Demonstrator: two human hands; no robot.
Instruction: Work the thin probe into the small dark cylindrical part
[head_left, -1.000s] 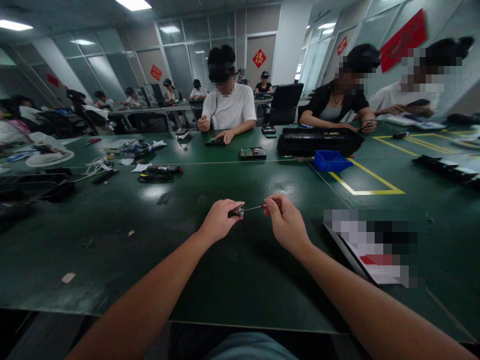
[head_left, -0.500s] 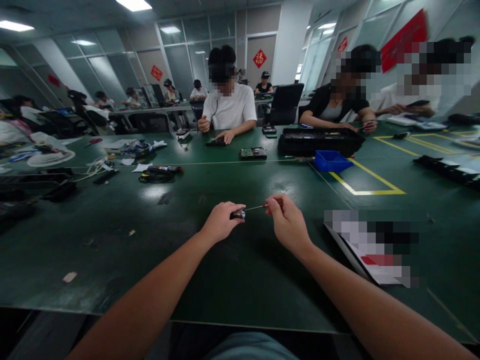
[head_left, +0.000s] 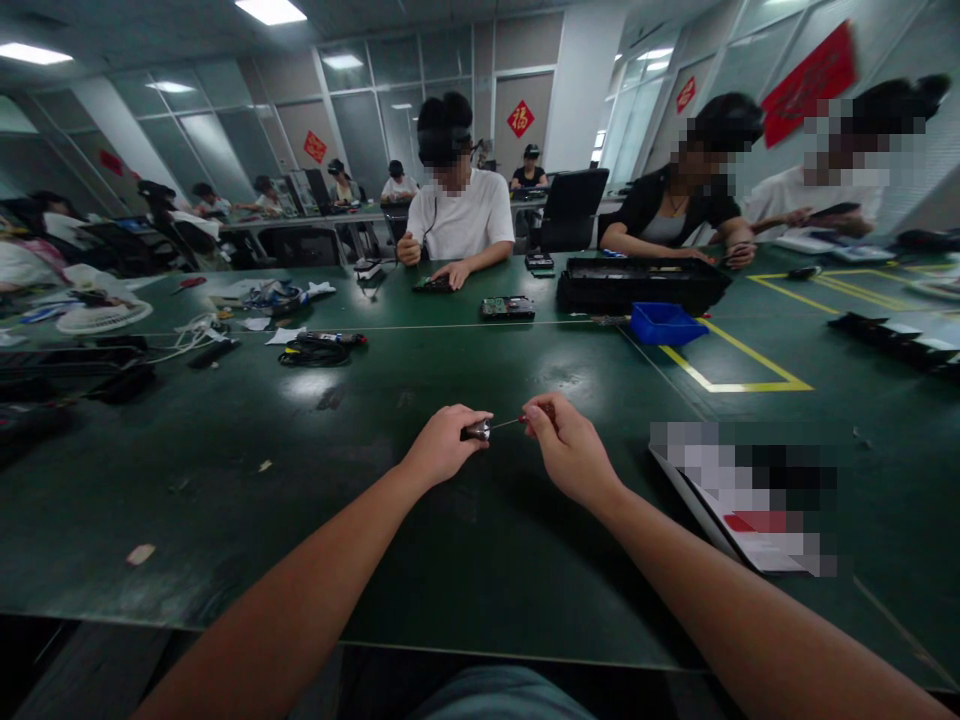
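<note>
Above the green table, my left hand is closed round a small dark cylindrical part with a shiny metal end facing right. My right hand grips a screwdriver with a red collar and a thin shaft. Its handle is mostly hidden in my fingers. The shaft points left, and its tip is at or very near the metal end of the part; whether they touch is too small to tell.
A white booklet lies to the right. Farther back are a blue bin, a long black housing, a circuit-board device and coiled black cable. People sit across the table.
My right hand has moved slightly left, bringing the screwdriver's tip closer to the cylindrical part. My left hand has stayed almost still.
</note>
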